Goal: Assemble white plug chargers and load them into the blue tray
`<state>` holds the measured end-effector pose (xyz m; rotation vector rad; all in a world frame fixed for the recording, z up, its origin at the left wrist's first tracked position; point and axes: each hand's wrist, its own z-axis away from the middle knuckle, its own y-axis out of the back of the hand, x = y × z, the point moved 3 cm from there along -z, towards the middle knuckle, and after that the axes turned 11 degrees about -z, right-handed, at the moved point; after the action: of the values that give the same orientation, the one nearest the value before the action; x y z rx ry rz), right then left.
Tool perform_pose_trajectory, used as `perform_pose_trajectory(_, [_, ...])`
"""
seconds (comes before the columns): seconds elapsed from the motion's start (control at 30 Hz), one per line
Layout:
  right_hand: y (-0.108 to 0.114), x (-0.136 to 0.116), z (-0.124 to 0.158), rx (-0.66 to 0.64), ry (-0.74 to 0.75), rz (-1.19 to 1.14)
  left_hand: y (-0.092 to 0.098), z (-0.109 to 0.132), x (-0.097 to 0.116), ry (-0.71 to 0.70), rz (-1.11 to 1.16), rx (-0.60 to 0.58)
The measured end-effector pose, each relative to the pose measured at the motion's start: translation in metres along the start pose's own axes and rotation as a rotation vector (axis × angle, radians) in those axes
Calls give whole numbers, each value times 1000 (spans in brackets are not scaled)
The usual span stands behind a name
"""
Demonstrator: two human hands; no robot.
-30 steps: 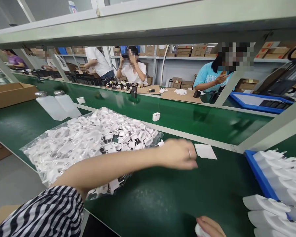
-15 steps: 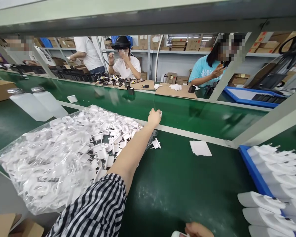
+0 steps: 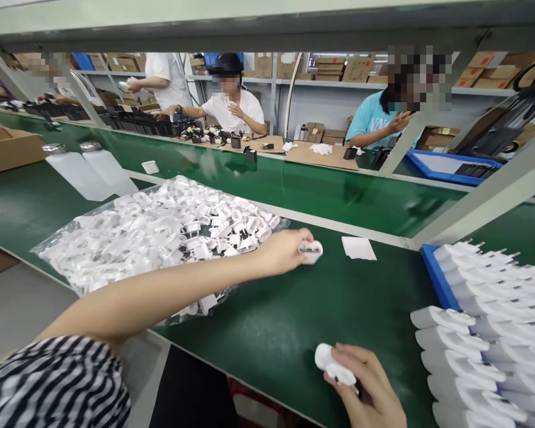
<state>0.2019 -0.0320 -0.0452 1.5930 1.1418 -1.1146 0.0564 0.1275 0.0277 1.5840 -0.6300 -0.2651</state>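
My left hand [image 3: 285, 248] reaches out over the green bench, its fingers closed on a small hollow white plastic shell [image 3: 311, 252] whose open side faces me. Lower right, my right hand [image 3: 370, 386] grips a rounded white plastic housing [image 3: 336, 364] just above the bench, between thumb and fingers. Beneath and beyond my left forearm lies a clear plastic bag [image 3: 116, 238] spread with many small white plug parts [image 3: 232, 226]. Right of my right hand, rows of white plastic housings with pins [image 3: 481, 297] stand in and before a blue tray [image 3: 441, 276].
A folded white paper [image 3: 359, 248] lies near the bench's back rail. Two white bottles [image 3: 78, 175] stand back left, beside a cardboard box [image 3: 11, 151]. A white piece [image 3: 150, 167] rests on the green belt [image 3: 232, 184]. Co-workers sit and stand across it.
My left hand has come back from the belt toward me, bringing the white shell over the bench. My right hand has risen further into view with its housing. The view has shifted.
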Motion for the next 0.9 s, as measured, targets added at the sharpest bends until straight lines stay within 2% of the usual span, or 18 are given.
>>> perform_pose_trajectory(0.07, [2, -3, -3, 46, -7, 24, -4, 47, 18, -76, 42, -77])
perform_pose_trajectory(0.13, [4, -4, -4, 121, -32, 2, -12, 87, 31, -79, 98, -121])
perform_pose_trajectory(0.2, [4, -5, -3, 153, -63, -33, -23, 114, 38, -21, 187, -113])
perform_pose_trajectory(0.27, [2, -6, -3, 128, -71, -46, -36, 128, 41, 73, 317, -70])
perform_pose_trajectory(0.43, [-10, -13, -4, -68, 24, 29, -57, 133, 45, 258, 600, 88])
perform_pose_trajectory(0.6, [-27, -20, -10, -225, 106, 177, -57, 131, 48, 282, 693, 136])
perform_pose_trajectory(0.9, [-27, -21, -11, -263, 102, 256, -55, 129, 46, 236, 621, 160])
